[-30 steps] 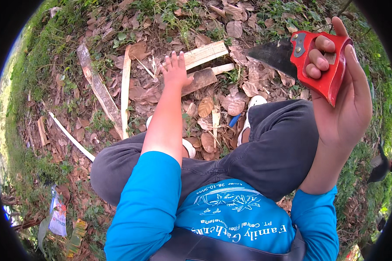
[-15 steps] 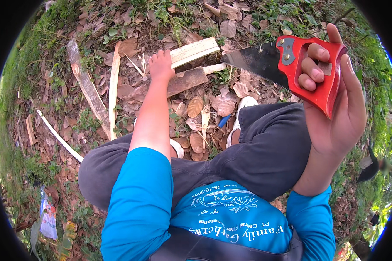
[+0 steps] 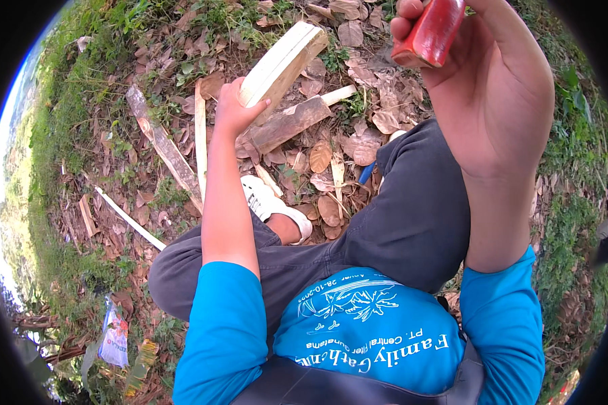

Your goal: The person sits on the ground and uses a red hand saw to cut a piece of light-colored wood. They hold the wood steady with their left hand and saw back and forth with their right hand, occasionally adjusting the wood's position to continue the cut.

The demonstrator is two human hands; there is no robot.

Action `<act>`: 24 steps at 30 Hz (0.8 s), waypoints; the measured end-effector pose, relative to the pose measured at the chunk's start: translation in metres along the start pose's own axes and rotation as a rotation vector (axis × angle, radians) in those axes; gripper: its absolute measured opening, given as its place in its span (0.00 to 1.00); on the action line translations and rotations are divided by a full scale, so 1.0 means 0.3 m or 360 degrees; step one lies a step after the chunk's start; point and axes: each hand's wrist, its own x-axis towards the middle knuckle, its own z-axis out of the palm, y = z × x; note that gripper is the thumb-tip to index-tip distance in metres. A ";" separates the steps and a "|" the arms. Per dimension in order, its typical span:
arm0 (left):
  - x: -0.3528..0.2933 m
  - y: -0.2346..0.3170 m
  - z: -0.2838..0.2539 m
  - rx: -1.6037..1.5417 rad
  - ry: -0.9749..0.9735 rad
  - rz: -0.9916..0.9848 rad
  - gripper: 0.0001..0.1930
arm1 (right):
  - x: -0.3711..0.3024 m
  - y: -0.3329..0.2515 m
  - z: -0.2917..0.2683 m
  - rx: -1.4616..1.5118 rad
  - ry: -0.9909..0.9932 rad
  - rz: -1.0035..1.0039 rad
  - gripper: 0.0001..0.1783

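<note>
My left hand (image 3: 238, 108) grips the near end of a pale, squared piece of wood (image 3: 285, 62), whose far end tilts up off the ground. Up at the top right, my right hand (image 3: 486, 88) is closed round the red handle of a handsaw (image 3: 434, 32). Only the handle's end shows; the blade is out of sight. Below the held wood lies a brown, bark-covered piece of wood (image 3: 287, 127) on the leaves. A narrow pale stick (image 3: 339, 94) pokes out beyond its right end.
Long strips of wood (image 3: 162, 145) lie to the left, with a thin white stick (image 3: 128, 217) nearer me. A blue object (image 3: 367, 173) and a wood splinter (image 3: 338, 181) rest among dry leaves by my feet. A plastic bag (image 3: 114, 335) lies at the lower left.
My left hand has lifted the squared wood, which now tilts upward. My right hand has raised and turned the saw, so its blade no longer shows. The view has shifted slightly.
</note>
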 end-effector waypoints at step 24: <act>-0.150 0.013 0.134 0.0157 0.0194 -0.0331 0.44 | 0.048 -0.088 -0.182 0.0348 -0.0206 0.0300 0.21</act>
